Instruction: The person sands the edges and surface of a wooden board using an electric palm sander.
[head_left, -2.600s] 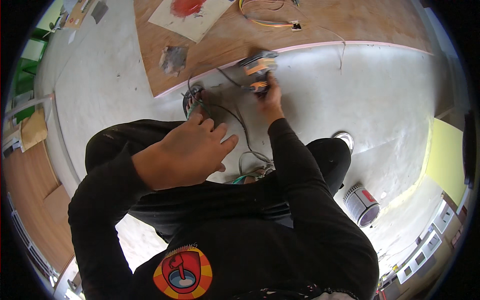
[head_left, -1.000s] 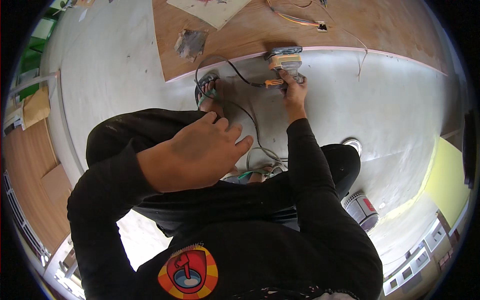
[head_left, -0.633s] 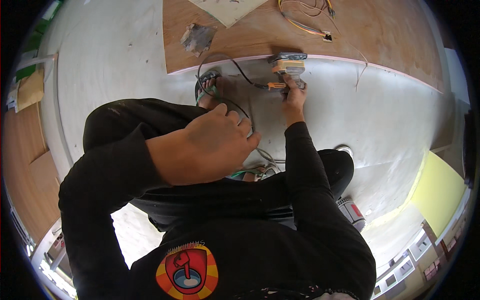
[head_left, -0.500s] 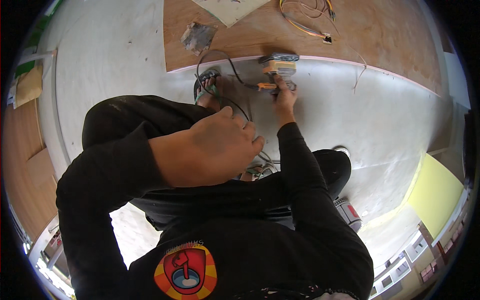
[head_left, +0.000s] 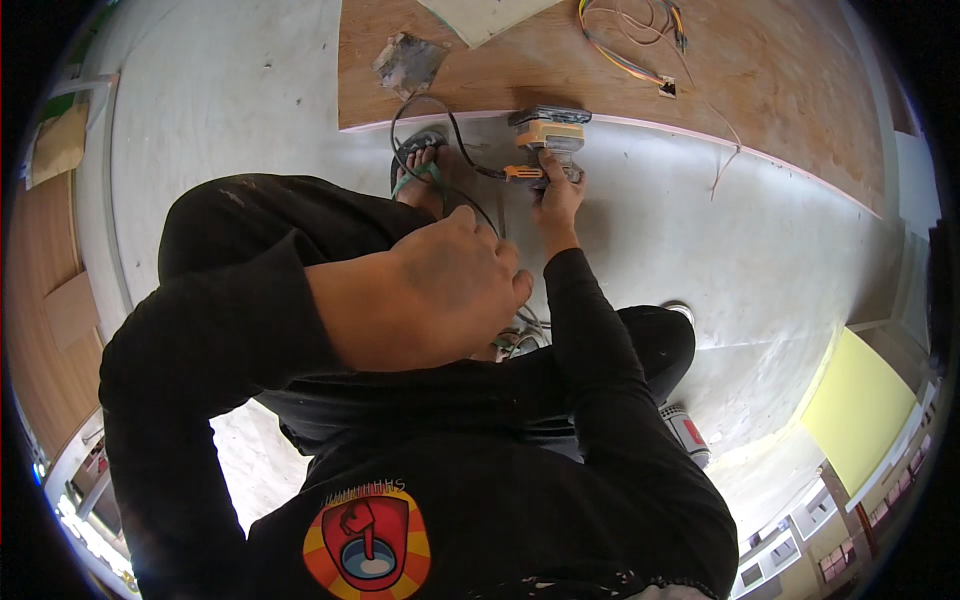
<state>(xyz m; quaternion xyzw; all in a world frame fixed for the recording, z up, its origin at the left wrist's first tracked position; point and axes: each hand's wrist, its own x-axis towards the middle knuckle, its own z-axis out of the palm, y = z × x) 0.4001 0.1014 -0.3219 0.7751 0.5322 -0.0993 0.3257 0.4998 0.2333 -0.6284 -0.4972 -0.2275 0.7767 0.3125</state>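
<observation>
The sander [head_left: 550, 137] is sitting in the right hand [head_left: 558, 203] at upper centre, gripped firmly, its pad apparently meeting the pink edge [head_left: 365, 127] of a brown board [head_left: 790, 100]. Grey floor [head_left: 720, 250] is spreading rightward. At mid-frame the left hand [head_left: 455, 280] is hovering, fingers curling; its hold I cannot tell.

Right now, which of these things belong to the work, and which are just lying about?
Seem part of the work:
- yellow-and-black sander, in the right hand
- black cord, running from the sander
- brown board, its edge by the sander's pad

Seem just lying about:
- coloured wires
- crumpled grey sheet
- pale sheet
- bucket, partly hidden
</observation>
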